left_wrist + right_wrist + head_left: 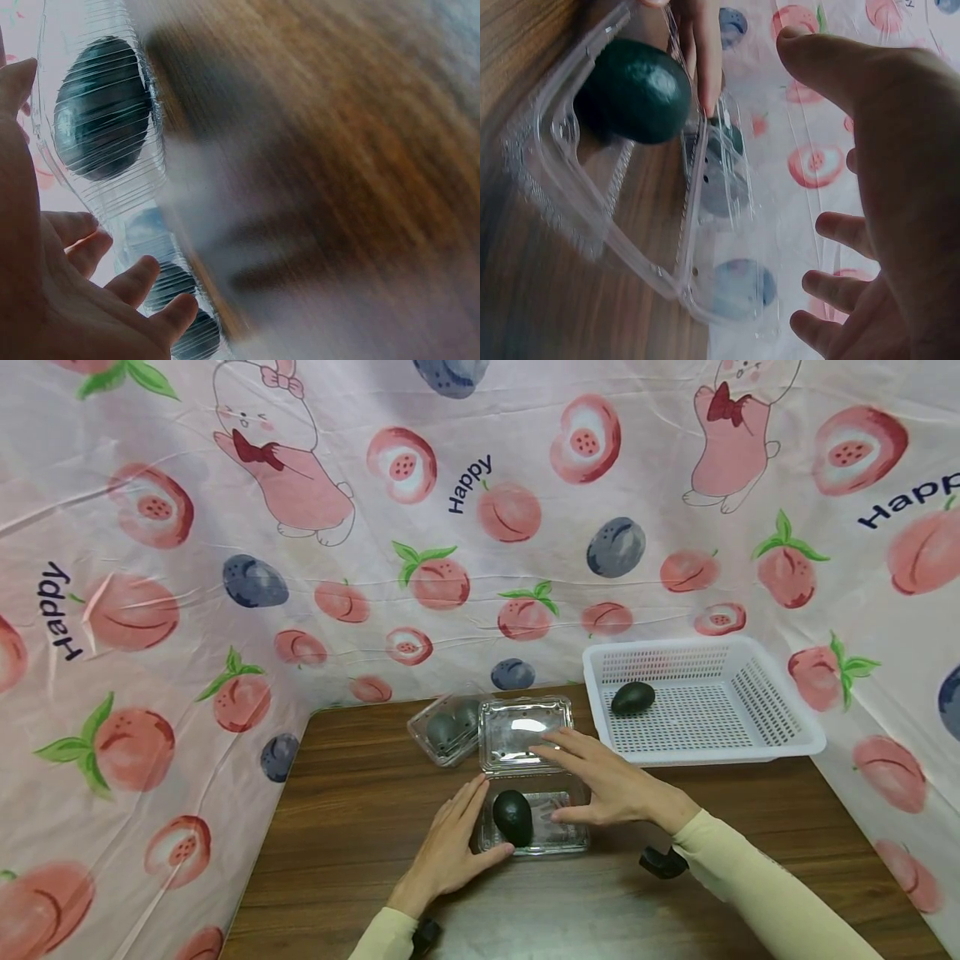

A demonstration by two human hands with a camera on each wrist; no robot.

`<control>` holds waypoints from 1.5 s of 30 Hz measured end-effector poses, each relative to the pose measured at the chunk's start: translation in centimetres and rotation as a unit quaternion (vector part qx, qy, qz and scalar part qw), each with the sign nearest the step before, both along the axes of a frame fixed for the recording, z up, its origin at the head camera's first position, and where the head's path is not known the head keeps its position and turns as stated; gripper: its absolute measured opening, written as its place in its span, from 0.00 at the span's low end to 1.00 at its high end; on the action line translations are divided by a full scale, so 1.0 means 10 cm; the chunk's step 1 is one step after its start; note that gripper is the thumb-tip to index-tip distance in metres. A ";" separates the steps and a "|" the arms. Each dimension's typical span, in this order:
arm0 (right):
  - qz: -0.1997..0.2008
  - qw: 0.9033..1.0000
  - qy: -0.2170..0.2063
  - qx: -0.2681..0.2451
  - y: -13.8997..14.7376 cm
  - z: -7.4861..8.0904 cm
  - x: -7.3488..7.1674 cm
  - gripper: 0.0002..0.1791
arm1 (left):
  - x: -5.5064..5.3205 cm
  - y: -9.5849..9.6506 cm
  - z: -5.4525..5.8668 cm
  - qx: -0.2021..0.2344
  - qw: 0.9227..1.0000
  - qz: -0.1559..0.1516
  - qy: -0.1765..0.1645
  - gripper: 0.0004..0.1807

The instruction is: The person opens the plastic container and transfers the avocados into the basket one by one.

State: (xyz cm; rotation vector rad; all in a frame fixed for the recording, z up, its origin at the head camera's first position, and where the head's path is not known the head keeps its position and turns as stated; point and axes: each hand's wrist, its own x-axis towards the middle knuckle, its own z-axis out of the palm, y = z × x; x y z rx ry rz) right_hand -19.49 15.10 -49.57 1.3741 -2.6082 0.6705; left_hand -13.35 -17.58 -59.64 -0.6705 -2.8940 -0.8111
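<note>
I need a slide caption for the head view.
Left hand and right hand at an open clear container with one avocado inside; another avocado lies in the white basket.

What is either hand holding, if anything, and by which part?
Nothing appears gripped: the left hand lies along the left side of the open clear box; the right hand is empty.

the right wrist view's top edge crops the left hand (705,52), and the left wrist view blurs the table (352,157).
</note>
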 end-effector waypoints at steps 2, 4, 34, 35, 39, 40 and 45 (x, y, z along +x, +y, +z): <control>0.004 1.000 -0.008 0.002 -0.04 -0.01 0.02 0.54 | 0.00 0.00 0.00 0.000 1.000 0.002 0.000 0.60; 0.007 1.000 -0.013 0.005 -0.08 -0.03 0.03 0.53 | 0.00 0.00 0.01 -0.002 1.000 0.003 -0.003 0.60; 0.075 0.994 -0.074 0.028 -0.42 -0.30 0.05 0.45 | -0.01 -0.01 0.02 0.005 0.999 0.000 -0.032 0.61; 0.076 0.993 -0.080 0.030 -0.43 -0.30 0.05 0.44 | -0.01 -0.01 0.02 0.005 0.999 0.000 -0.032 0.61; 0.081 0.992 -0.092 0.037 -0.46 -0.34 0.02 0.42 | -0.01 -0.01 0.01 0.005 1.000 -0.001 -0.022 0.61; 0.084 0.992 -0.091 0.037 -0.47 -0.34 0.01 0.41 | -0.01 -0.01 0.01 0.006 1.000 -0.001 -0.021 0.61; 0.094 0.992 -0.081 0.032 -0.50 -0.34 0.00 0.39 | -0.01 -0.01 0.01 0.006 1.000 -0.002 -0.023 0.61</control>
